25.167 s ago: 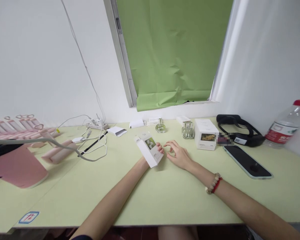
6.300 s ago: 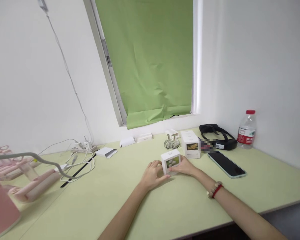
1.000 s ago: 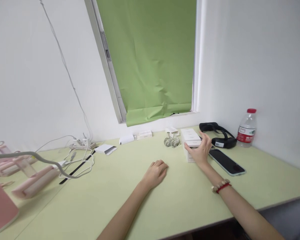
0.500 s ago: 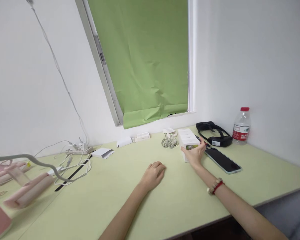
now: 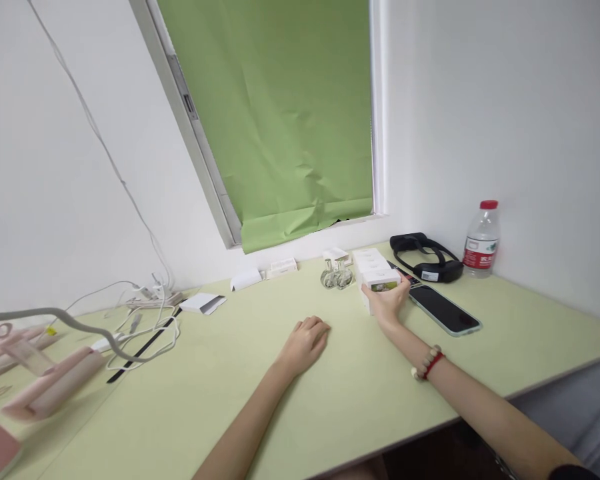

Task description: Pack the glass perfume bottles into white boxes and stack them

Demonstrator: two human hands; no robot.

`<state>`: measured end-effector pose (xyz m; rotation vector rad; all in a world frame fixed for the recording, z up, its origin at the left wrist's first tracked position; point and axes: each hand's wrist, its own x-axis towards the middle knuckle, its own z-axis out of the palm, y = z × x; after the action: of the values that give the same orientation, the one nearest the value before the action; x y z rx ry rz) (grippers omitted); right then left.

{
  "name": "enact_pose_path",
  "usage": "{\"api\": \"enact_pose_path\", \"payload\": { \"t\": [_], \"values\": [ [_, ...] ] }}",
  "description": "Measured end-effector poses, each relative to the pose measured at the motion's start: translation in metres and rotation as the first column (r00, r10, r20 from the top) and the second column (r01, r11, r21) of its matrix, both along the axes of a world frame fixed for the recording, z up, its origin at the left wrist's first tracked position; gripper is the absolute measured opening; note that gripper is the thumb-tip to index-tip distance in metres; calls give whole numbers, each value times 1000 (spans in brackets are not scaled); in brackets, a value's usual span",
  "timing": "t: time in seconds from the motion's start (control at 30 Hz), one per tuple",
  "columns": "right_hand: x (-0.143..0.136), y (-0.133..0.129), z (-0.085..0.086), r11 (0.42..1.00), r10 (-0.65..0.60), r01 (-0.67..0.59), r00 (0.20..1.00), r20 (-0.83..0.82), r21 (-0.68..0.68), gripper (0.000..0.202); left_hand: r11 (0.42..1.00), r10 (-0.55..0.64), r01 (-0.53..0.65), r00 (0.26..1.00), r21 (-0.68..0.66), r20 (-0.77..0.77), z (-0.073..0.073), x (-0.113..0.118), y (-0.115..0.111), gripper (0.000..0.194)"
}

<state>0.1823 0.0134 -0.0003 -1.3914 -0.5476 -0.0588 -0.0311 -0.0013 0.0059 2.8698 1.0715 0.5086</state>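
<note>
My right hand (image 5: 387,308) grips the nearest of a row of small white boxes (image 5: 369,260), thumb on its left side and fingers on its right. This front white box (image 5: 381,277) shows a green-and-yellow picture on the side facing me, and it sits slightly askew from the boxes behind it. My left hand (image 5: 304,348) rests palm down on the table, fingers loosely bent, holding nothing. Left of the row stand two small round glass bottles (image 5: 336,275).
A phone (image 5: 445,310), a black headset (image 5: 427,260) and a red-capped bottle (image 5: 481,240) are on the right. Opened white cartons (image 5: 203,303) lie along the back. White cables (image 5: 167,333) and pink objects (image 5: 55,387) occupy the left of the pale green table (image 5: 205,387).
The front box has shifted slightly out of line with the row in my right hand's grip. My left hand stays in place on the table. The camera view has moved a little.
</note>
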Motion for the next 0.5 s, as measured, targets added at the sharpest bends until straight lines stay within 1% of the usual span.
{"api": "enact_pose_path", "payload": {
  "t": [0.13,0.37,0.5],
  "values": [
    [2,1,0,1000,1,-2,999,52,10,70,1000,-2,2,1000,-5,0,0,0,1,27],
    [7,3,-1,996,39,-36,999,32,-76,79,1000,-2,2,1000,-9,4,-2,0,2,27],
    [7,2,2,997,62,-60,997,37,-57,81,1000,-9,9,1000,-7,11,-2,0,2,27]
  ]
}}
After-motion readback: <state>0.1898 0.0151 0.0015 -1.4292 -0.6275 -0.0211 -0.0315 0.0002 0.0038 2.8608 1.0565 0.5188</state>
